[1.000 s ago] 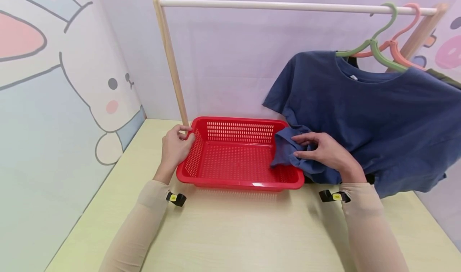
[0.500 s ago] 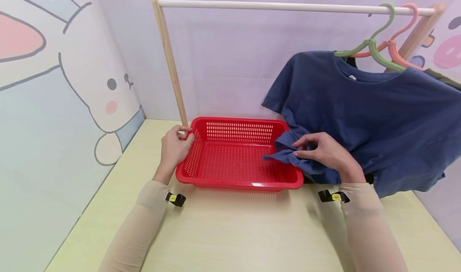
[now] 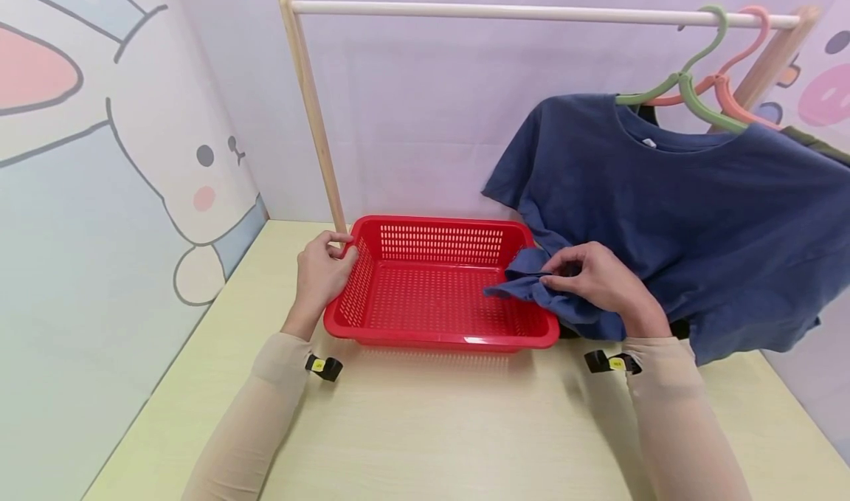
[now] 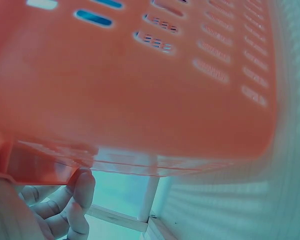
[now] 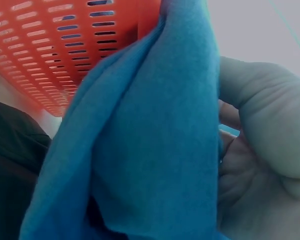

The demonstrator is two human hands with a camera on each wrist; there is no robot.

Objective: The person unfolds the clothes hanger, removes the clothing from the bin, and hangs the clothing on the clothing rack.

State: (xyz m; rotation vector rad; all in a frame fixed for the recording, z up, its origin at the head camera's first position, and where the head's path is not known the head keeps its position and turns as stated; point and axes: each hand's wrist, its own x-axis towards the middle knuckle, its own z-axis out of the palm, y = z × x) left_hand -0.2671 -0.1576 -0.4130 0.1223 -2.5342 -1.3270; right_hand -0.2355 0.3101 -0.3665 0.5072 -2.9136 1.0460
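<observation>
A red perforated plastic basket [image 3: 434, 341] stands on the table. My left hand [image 3: 324, 268] grips its left rim; the left wrist view has the curled fingers [image 4: 82, 192] at the rim's underside. A dark blue T-shirt [image 3: 671, 206] hangs from a green hanger [image 3: 704, 102] on the right, its lower part bunched over the basket's right rim. There my right hand [image 3: 600, 283] pinches the shirt cloth between thumb and fingers. In the right wrist view, folded shirt fabric [image 5: 155, 135] hides most of the fingertips and part of the basket [image 5: 65, 45].
A clothes rack's white rod [image 3: 531, 12] spans the back, with a wooden leg [image 3: 315, 117] behind the basket's left end. A pink hanger [image 3: 730, 99] and a dark green garment [image 3: 817, 145] hang behind the T-shirt. Printed walls [image 3: 80, 265] enclose the table [image 3: 432, 427].
The shirt flap inside the basket has folded up and bunched toward my right hand, whose thumb and fingers have come closer together. My left hand and the basket stay put.
</observation>
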